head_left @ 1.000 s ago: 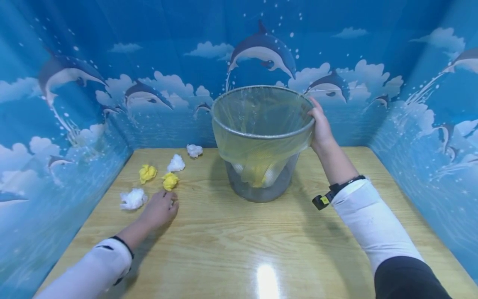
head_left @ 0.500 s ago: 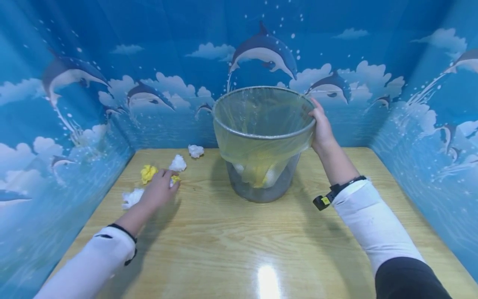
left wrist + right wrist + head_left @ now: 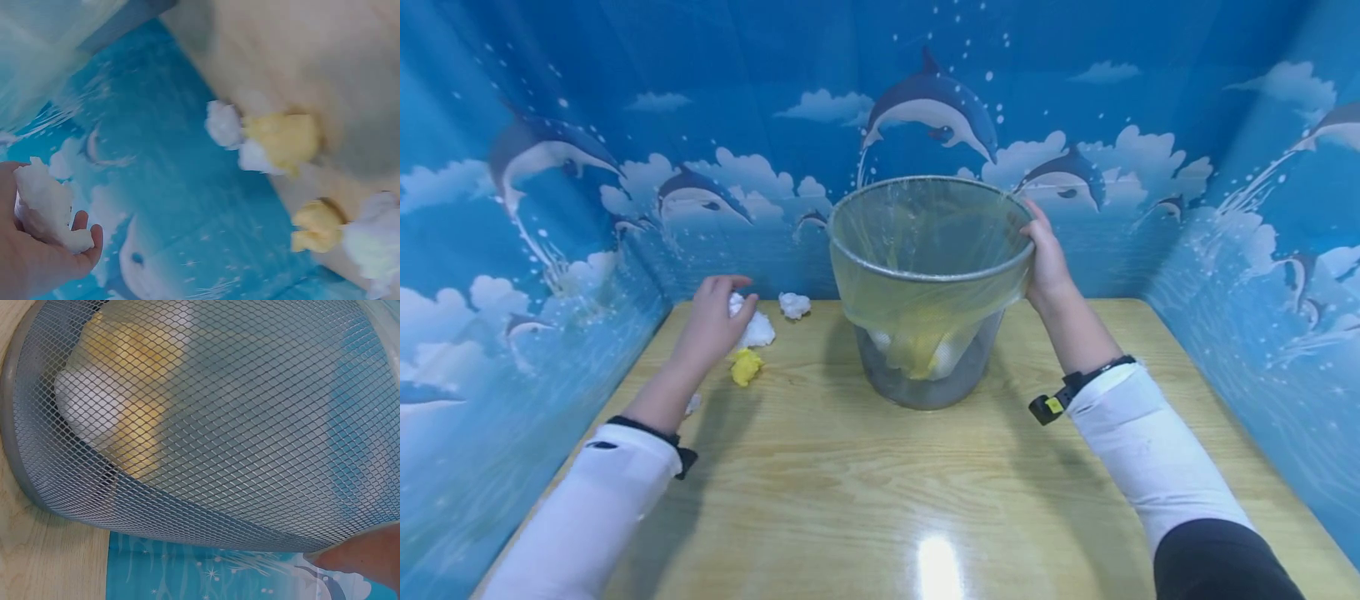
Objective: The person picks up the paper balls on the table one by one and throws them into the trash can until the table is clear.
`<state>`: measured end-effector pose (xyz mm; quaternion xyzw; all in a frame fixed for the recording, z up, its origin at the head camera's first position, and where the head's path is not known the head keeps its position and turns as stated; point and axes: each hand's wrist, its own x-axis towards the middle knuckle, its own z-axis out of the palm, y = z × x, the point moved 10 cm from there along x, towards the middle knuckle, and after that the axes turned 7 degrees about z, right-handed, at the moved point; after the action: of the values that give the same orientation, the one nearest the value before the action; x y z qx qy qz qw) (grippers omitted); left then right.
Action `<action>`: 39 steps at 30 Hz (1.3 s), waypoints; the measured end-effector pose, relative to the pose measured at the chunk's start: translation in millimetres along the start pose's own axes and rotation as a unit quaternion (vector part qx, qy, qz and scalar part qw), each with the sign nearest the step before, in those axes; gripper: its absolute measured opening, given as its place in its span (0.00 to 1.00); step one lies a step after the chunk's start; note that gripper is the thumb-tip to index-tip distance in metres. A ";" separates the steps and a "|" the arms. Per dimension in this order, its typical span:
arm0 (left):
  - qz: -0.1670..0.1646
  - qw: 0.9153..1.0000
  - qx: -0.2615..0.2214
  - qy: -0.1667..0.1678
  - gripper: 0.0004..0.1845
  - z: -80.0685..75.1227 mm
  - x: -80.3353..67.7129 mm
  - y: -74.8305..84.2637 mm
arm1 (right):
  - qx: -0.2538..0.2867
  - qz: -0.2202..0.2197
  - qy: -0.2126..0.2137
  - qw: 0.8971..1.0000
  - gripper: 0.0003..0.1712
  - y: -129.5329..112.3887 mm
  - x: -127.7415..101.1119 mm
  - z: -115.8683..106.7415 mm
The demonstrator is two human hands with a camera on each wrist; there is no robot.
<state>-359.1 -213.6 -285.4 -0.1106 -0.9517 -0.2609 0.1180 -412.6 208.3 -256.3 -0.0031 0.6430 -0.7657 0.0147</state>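
My left hand (image 3: 709,327) holds a crumpled white paper ball (image 3: 47,203), raised above the left side of the table; the left wrist view shows fingers curled about it. Just beyond and below that hand lie a white paper ball (image 3: 758,332) and a yellow paper ball (image 3: 746,367). My right hand (image 3: 1047,258) grips the right rim of a grey mesh wastebasket (image 3: 928,387) lined with a thin yellowish bag (image 3: 857,292). Through the mesh, in the right wrist view, yellow paper (image 3: 140,434) and white paper (image 3: 90,400) show inside.
One more white ball (image 3: 794,305) lies at the table's back edge. The left wrist view shows another yellow ball (image 3: 317,226) beside a white one (image 3: 377,240), mostly hidden by my left arm in the head view. A dolphin-print curtain (image 3: 760,100) encloses the wooden table (image 3: 850,492).
My left hand has risen and moved away from me, past the yellow balls, with the white paper ball in it. The right hand and wastebasket have stayed put.
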 end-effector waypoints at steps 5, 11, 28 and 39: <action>0.001 1.000 -0.010 0.017 0.27 -20.3 14.8 20.8 | 0.009 -0.003 0.000 1.000 0.39 -1.0 -0.7 0.8; 0.017 0.999 -0.008 0.031 0.28 -34.0 31.0 45.8 | 0.007 0.005 0.001 1.000 0.39 0.8 -1.2 2.0; 0.060 0.993 -0.070 0.074 0.26 -53.0 70.8 116.0 | 0.017 0.010 0.007 1.000 0.38 1.5 0.7 -0.4; 0.077 0.993 -0.060 0.067 0.25 -49.3 95.6 159.0 | 0.015 0.001 0.009 1.000 0.38 1.7 1.4 -0.1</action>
<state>-398.2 -91.6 -142.4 -0.1728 -0.9130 -0.3145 0.1942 -414.0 208.0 -258.1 0.0045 0.6315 -0.7753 0.0096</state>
